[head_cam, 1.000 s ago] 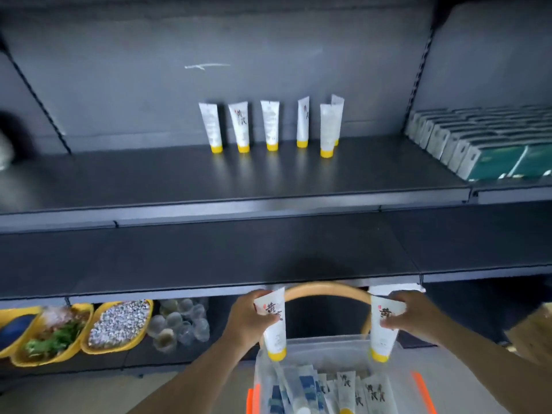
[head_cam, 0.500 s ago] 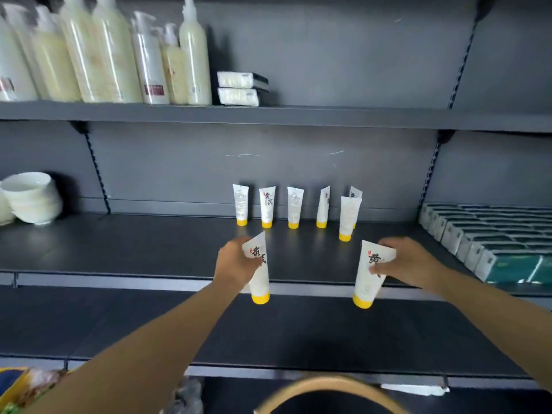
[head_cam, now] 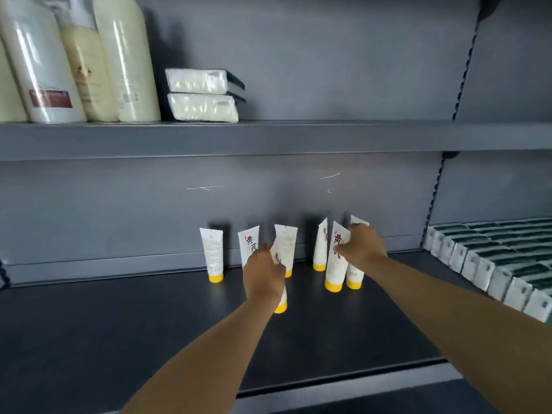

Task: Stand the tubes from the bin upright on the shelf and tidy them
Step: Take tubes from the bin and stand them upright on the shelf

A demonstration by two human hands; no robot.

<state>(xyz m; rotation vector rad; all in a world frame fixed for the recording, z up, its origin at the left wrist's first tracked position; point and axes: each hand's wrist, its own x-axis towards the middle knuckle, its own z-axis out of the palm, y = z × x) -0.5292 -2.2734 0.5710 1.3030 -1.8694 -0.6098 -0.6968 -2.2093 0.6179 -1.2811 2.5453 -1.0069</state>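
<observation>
Several white tubes with yellow caps stand cap-down in a row (head_cam: pixel 212 255) at the back of the dark shelf (head_cam: pixel 119 339). My left hand (head_cam: pixel 263 276) grips one tube (head_cam: pixel 280 304) upright, its cap touching the shelf in front of the row. My right hand (head_cam: pixel 360 249) holds another tube (head_cam: pixel 336 264) upright, its cap on the shelf beside a standing tube (head_cam: pixel 355 279) at the row's right end. The bin is out of view.
Rows of white and green boxes (head_cam: pixel 490 264) fill the shelf's right side. On the upper shelf (head_cam: pixel 268 138) stand large cream bottles (head_cam: pixel 125 61) and two stacked white packs (head_cam: pixel 203 97). Bare shelf surface lies left of the tubes and in front of them.
Both hands have carried their tubes from the shelf's front edge back to the row. The view has moved closer and higher, and the bin handle has dropped out of sight.
</observation>
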